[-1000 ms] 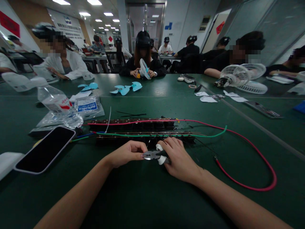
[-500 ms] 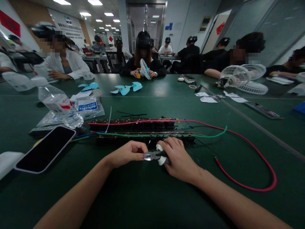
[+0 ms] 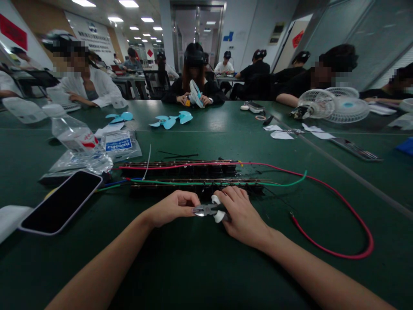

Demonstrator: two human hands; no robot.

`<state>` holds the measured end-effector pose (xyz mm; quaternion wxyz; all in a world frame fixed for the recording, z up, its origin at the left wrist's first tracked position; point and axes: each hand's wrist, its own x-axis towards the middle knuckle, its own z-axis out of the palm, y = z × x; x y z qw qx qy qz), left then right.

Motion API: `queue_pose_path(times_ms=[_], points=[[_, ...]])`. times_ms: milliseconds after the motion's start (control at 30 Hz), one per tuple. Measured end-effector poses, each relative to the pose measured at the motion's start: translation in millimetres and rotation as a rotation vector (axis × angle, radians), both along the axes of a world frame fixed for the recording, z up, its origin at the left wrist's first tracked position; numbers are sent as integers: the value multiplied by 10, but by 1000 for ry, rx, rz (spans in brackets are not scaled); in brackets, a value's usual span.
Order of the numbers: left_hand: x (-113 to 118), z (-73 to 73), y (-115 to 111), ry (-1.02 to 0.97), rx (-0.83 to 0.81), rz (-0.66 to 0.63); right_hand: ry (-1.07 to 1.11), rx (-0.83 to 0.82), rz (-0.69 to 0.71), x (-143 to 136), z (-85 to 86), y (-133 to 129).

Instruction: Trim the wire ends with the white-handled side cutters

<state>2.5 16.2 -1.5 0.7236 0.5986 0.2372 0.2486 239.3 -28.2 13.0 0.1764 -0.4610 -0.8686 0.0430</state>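
My right hand (image 3: 242,215) grips small pliers with white handles (image 3: 209,210), jaws pointing left. My left hand (image 3: 172,207) is closed with its fingertips pinched right at the jaws; what it pinches is too small to tell. Just beyond both hands lie two long dark strips (image 3: 190,178) side by side on the green table (image 3: 200,262). A red wire (image 3: 335,253) runs along the far strip and loops off to the right. A green wire (image 3: 284,183) runs along the near strip.
A phone (image 3: 61,201) lies face up at the left, near a plastic bottle (image 3: 75,137) and clear bags (image 3: 121,144). Blue fan blades (image 3: 171,119) and white fan guards (image 3: 332,105) sit farther back. Several other people work along the table's far side.
My hands and the pliers hold almost still. At the back right, a person's fan guards have shifted slightly.
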Motion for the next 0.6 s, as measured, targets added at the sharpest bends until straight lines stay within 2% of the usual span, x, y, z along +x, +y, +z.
queue_pose_path(times_ms=[600], points=[[7, -11, -6, -19, -13, 18, -6, -2, -20, -13, -10, -8]])
